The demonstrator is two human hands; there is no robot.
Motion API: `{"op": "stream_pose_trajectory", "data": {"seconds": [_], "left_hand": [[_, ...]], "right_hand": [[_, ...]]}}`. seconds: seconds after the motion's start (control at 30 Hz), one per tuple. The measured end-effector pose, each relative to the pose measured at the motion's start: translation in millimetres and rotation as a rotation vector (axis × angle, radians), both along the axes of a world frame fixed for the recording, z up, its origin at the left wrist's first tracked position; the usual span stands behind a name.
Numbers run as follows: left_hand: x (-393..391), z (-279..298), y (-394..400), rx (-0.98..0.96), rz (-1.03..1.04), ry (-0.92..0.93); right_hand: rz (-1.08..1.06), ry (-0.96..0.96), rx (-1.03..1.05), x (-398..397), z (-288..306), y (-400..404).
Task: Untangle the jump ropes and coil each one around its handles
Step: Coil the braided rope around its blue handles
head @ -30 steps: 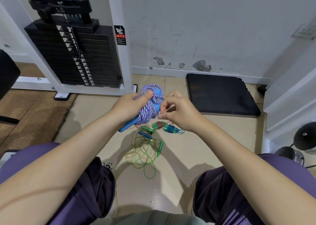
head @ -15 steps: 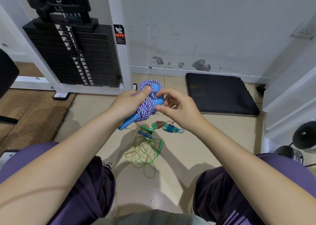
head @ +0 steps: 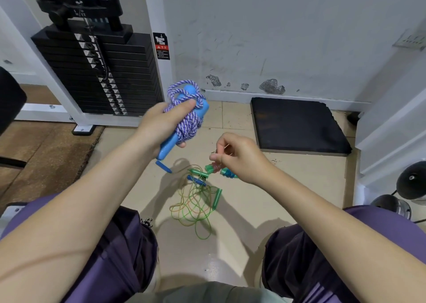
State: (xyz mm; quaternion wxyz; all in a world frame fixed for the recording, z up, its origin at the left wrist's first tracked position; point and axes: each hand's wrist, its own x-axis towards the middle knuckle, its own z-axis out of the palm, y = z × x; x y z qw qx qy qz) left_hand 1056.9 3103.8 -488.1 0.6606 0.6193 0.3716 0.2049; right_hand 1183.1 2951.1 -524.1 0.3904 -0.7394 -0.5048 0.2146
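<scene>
Left hand (head: pixel 161 120) grips coiled purple rope (head: pixel 187 118); right hand (head: pixel 239 157) curled, seemingly empty.

Gym corner: black weight stack (head: pixel 101 72), floor mat (head: pixel 297 125), jump ropes (head: pixel 196 201).

The braided cord (head: pixel 187 123) looked like matt woven fibre, purple and white, wound on smooth blue plastic handles (head: pixel 171 141). Below the left grip (head: pixel 161 123), thin green and orange ropes (head: pixel 194 207) looked like glossy translucent plastic. The floor (head: pixel 288 176) was smooth beige tile; beyond the right grip (head: pixel 237 157) lay a matt black mat (head: pixel 297 124) that looked like rubber.
</scene>
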Motion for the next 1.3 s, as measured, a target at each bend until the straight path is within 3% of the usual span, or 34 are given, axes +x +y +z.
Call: {"op": "stream_pose_trajectory", "data": {"seconds": [0.17, 0.3, 0.47, 0.63, 0.83, 1.0, 1.1, 1.23, 1.3], "left_hand": [[-2, -17, -5, 0.187, -0.038, 0.065], [4, -27, -24, 0.482, -0.067, 0.197], [4, -25, -34, 0.696, 0.006, 0.262], [6, -26, -34, 0.574, -0.002, 0.16], [4, -18, -12, 0.224, 0.122, -0.037], [0, -16, -9, 0.242, 0.045, 0.014], [-2, -19, -15, 0.245, -0.021, 0.068], [-1, -15, -20, 0.29, -0.043, 0.138], [0, -12, -22, 0.296, -0.092, 0.152]], "right_hand": [[-0.165, 0.534, 0.117, 2, 26, 2], [-0.209, 0.612, -0.083, 3, 27, 0], [-0.26, 0.693, -0.075, -1, 23, 2], [-0.254, 0.807, 0.034, -3, 24, 4], [-0.077, 0.782, -0.044, 4, 36, 1], [-0.219, 0.702, 0.064, 16, 38, -2], [-0.267, 0.867, 0.144, 24, 34, -2], [-0.206, 1.28, 0.224, 26, 42, -4], [-0.225, 1.332, 0.304, 31, 51, -6]]}}
